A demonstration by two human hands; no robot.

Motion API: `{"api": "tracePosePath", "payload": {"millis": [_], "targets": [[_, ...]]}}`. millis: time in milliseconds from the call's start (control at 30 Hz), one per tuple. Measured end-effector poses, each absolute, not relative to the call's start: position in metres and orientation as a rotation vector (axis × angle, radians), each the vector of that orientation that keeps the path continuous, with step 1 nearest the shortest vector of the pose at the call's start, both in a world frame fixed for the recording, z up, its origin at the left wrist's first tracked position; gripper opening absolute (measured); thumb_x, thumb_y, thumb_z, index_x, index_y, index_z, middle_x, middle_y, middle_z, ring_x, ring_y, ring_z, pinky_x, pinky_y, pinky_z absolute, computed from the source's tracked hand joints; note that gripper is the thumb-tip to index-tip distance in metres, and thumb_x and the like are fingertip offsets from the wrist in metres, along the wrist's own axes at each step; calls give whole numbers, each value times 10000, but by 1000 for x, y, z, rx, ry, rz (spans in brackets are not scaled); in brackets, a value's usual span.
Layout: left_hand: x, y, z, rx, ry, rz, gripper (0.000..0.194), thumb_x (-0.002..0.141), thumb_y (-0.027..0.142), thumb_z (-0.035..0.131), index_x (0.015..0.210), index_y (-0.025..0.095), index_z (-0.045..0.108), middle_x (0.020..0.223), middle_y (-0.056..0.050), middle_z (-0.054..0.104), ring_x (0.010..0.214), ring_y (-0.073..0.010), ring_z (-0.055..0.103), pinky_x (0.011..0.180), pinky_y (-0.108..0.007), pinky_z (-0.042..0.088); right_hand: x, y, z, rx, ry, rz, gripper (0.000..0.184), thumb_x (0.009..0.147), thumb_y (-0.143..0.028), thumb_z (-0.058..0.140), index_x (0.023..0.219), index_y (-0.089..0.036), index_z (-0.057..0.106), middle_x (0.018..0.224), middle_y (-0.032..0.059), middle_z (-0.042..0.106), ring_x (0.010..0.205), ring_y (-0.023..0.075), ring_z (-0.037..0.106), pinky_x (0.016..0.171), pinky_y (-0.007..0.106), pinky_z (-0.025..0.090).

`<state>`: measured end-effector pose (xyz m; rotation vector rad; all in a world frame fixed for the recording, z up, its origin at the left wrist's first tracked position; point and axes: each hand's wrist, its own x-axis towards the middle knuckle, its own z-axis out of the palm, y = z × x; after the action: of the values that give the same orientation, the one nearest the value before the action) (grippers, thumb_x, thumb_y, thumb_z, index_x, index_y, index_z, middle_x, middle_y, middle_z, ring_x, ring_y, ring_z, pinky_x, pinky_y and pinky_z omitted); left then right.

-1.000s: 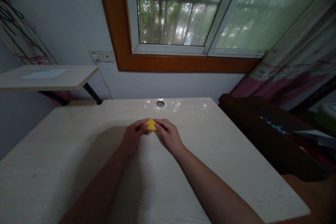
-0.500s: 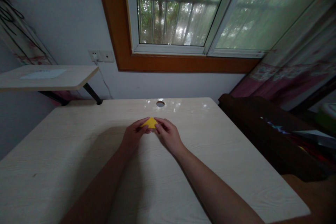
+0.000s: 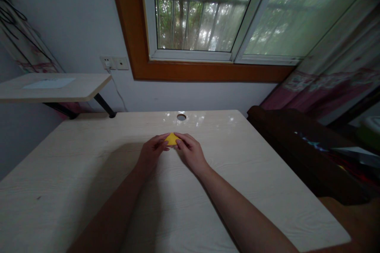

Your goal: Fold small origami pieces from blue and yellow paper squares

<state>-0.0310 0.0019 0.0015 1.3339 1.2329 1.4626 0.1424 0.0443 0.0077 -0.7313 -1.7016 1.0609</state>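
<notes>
A small folded piece of yellow paper (image 3: pixel 171 138) lies on the pale wooden desk (image 3: pixel 89 174), a little beyond its middle. My left hand (image 3: pixel 151 153) pinches the paper's left side with fingertips curled onto it. My right hand (image 3: pixel 191 152) presses on its right side, fingers bent over the edge. Both hands meet over the paper, so only a small yellow patch shows between the fingertips. My forearms stretch back across the desk toward me.
A round cable hole (image 3: pixel 181 117) sits near the desk's far edge. A second small table (image 3: pixel 53 87) with a white sheet stands at the left. Dark furniture (image 3: pixel 297 146) and a curtain (image 3: pixel 326 79) border the right. A window (image 3: pixel 208 12) and wall socket (image 3: pixel 114 63) lie ahead.
The fingertips have closed in over the yellow paper, so less of it shows than a second ago. The hands and arms have stayed in place.
</notes>
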Motion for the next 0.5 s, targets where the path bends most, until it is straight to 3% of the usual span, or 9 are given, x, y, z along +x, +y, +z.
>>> {"api": "tracePosePath", "payload": {"millis": [200,367,500], "targets": [[-30,-1,9,1304,1234,1487,345,874,420,593,1115,191,687,1123,-70,676,909,-216,682,692,-302,600,144,45,9,-698,-1734,1043,299,948,-274,516,1206,-288,667,1034,56,635,814,157,611,739,284,512],[-30,-1,12,1258,1242,1460,353,879,432,582,1077,159,687,989,-67,709,772,-190,691,664,-297,589,144,47,7,-670,-1784,960,302,948,-229,516,1198,-290,674,1036,56,649,929,177,606,819,303,495],[-30,-1,13,1208,1249,1415,343,863,440,602,1022,149,691,902,-57,725,719,-187,691,681,-303,578,145,46,7,-654,-1796,983,309,954,-221,502,1205,-290,669,1039,55,645,886,168,610,798,298,497]]}}
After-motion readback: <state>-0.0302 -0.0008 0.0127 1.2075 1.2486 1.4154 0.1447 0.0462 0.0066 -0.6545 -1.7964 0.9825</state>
